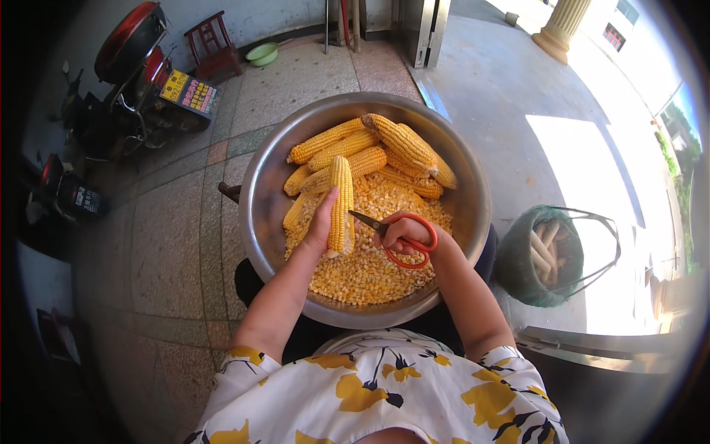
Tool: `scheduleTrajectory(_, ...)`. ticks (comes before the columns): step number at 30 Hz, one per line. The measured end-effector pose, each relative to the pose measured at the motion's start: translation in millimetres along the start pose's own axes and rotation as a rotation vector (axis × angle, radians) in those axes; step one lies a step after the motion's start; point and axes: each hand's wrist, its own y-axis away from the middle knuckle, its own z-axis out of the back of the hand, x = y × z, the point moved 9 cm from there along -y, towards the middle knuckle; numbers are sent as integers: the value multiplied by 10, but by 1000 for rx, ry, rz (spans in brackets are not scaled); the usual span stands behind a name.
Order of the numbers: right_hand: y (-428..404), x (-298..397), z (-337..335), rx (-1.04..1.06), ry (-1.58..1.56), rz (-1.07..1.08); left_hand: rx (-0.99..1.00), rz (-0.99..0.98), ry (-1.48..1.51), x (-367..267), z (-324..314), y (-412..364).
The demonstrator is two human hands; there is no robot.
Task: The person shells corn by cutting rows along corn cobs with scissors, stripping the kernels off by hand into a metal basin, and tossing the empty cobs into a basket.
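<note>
My left hand (320,223) grips a dried corn cob (341,202) that stands nearly upright over a wide metal basin (477,211). In my right hand (409,233) is a pair of scissors (422,261) with red-orange handles. Their dark blades look closed, and the tip meets the cob's right side or lies very close to it. Some kernels are gone low on that side. Loose yellow kernels (366,280) cover the basin's floor. Several whole cobs (346,147) are piled against its far wall.
To the right stands a green basket (507,266) with bare cobs (546,250) inside and a long handle. A parked motor scooter (138,105), a small dark-red chair (213,50) and a green plastic bowl (262,54) are at the far left. A metal door (430,33) stands beyond the basin.
</note>
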Motion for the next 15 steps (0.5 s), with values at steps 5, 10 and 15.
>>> scheduleTrajectory(5,0,120,-99,-99,193,146,-21,-19,-3,-59,85,11)
scheduleTrajectory(10,10,259,-314,-632,1228,253,-260,-178,207,-87,489,-92)
scheduleTrajectory(15,-1,286,-390,-679,1277,261,-239,-196,208,-79,489,-143)
